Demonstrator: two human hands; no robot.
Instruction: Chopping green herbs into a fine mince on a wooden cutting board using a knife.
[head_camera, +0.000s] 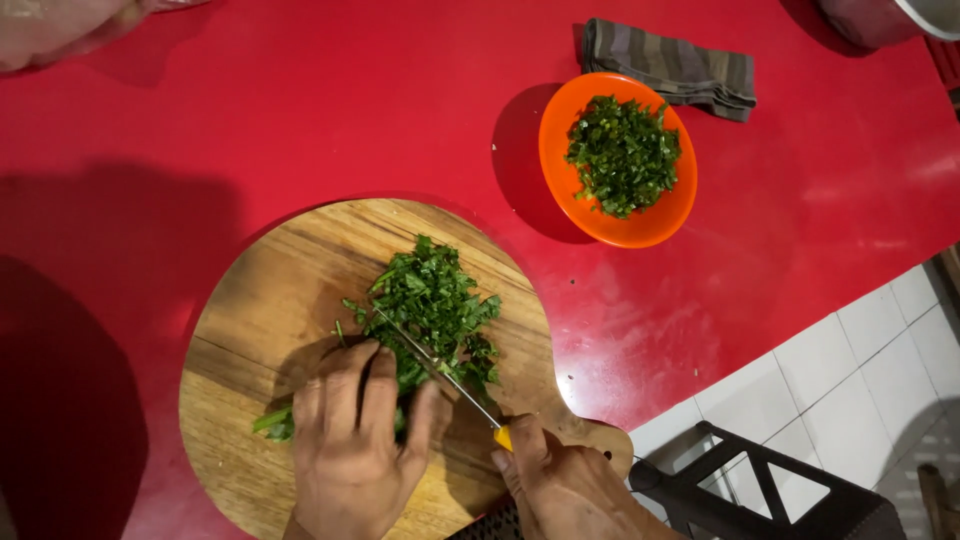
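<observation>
A round wooden cutting board (260, 300) lies on the red table (300, 110). On it sits a pile of chopped green leafy herbs (432, 300), with uncut stems sticking out at the left. My left hand (355, 440) presses down on the bunch, fingers curled over the greens. My right hand (565, 485) grips a knife (440, 370) with a yellow handle. Its thin blade lies across the greens right beside my left fingertips.
An orange bowl (665, 220) holding chopped greens stands on the table to the upper right. A striped folded cloth (675, 65) lies behind it. A metal pot (890, 18) is at the top right corner. A dark stool frame (760, 480) stands on white floor tiles at lower right.
</observation>
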